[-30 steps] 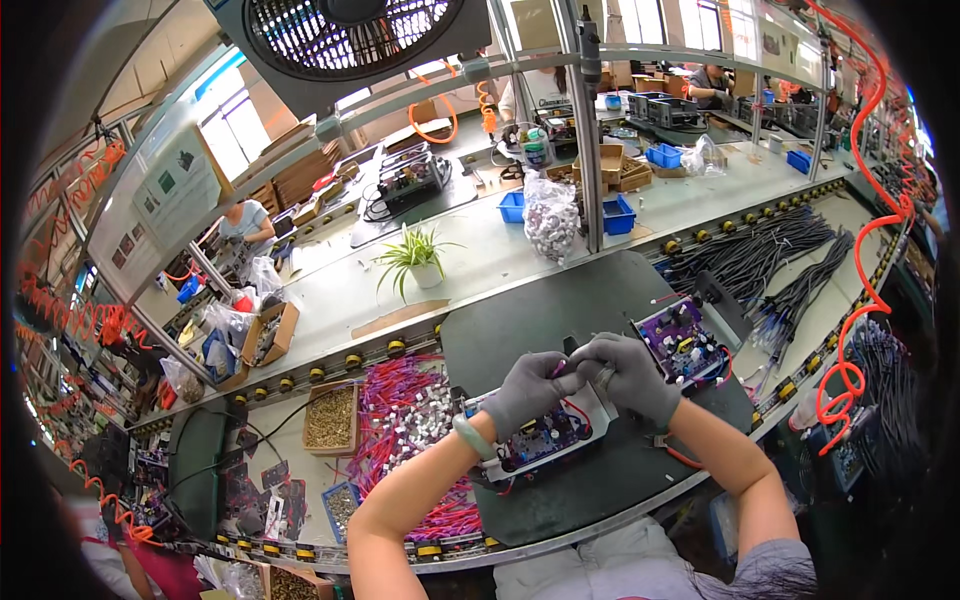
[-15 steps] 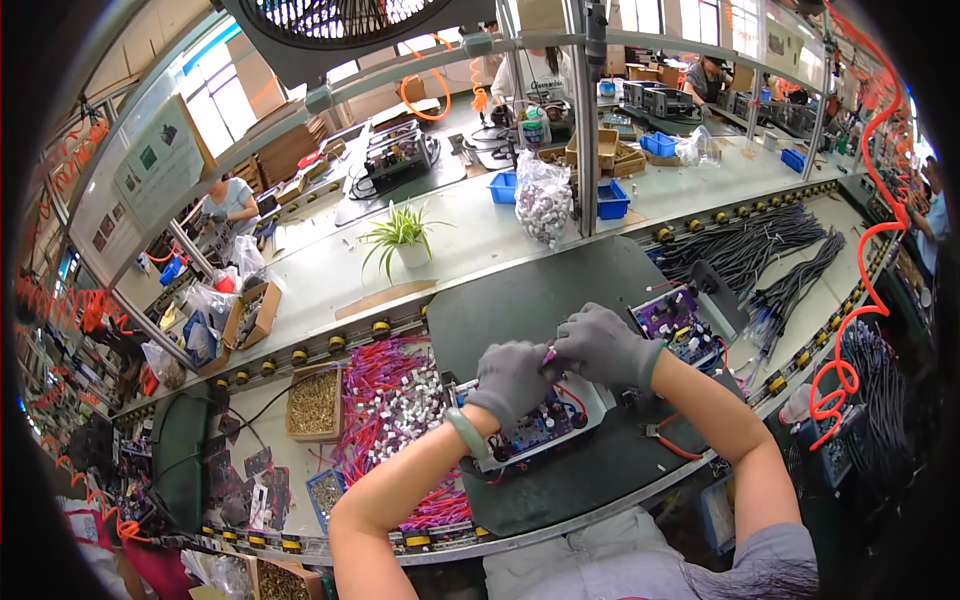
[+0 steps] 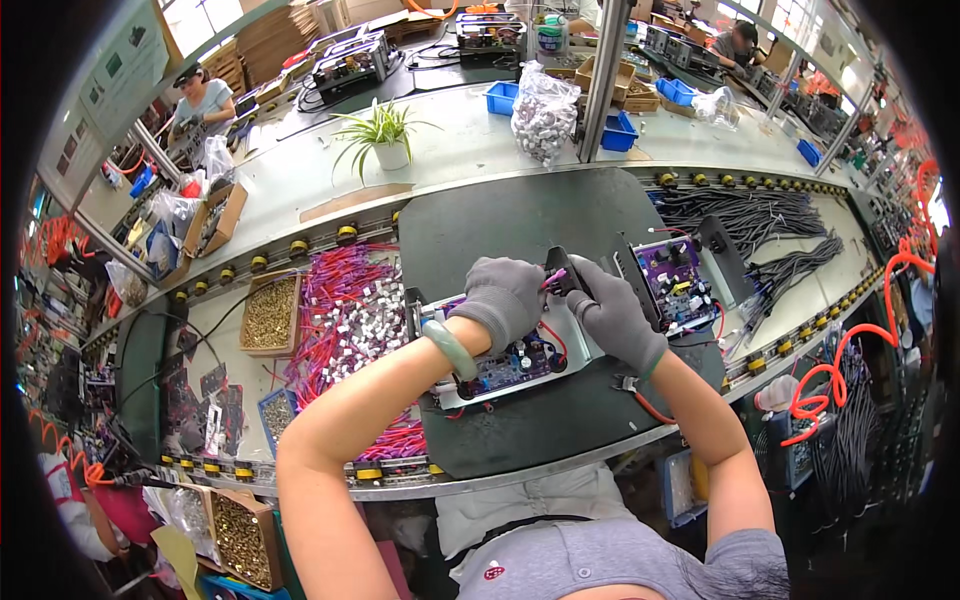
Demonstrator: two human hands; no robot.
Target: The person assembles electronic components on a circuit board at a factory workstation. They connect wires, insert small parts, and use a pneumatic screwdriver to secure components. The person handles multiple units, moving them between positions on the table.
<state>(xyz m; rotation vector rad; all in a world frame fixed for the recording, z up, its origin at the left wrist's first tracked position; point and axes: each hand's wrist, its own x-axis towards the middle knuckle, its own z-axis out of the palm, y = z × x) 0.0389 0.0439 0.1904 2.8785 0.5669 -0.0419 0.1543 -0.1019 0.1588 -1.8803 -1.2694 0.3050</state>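
In likely wiring calling for careful alignment, the left hand [image 3: 505, 296] seemingly pinches a purple lead [image 3: 552, 278], the right hand [image 3: 617, 318] grasping a black panel [image 3: 561, 260].

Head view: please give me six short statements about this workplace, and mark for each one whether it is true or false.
1. The left hand and the right hand are both gloved in grey. True.
2. The green bracelet is on the right forearm. False: it is on the left forearm.
3. The pile of purple and red wires lies left of the open housing at the hands. True.
4. The red-handled pliers lie on the dark mat. True.
5. The potted plant stands on the dark mat. False: it stands on the white worktop.
6. The black cables lie left of the open housing. False: they lie to its right.
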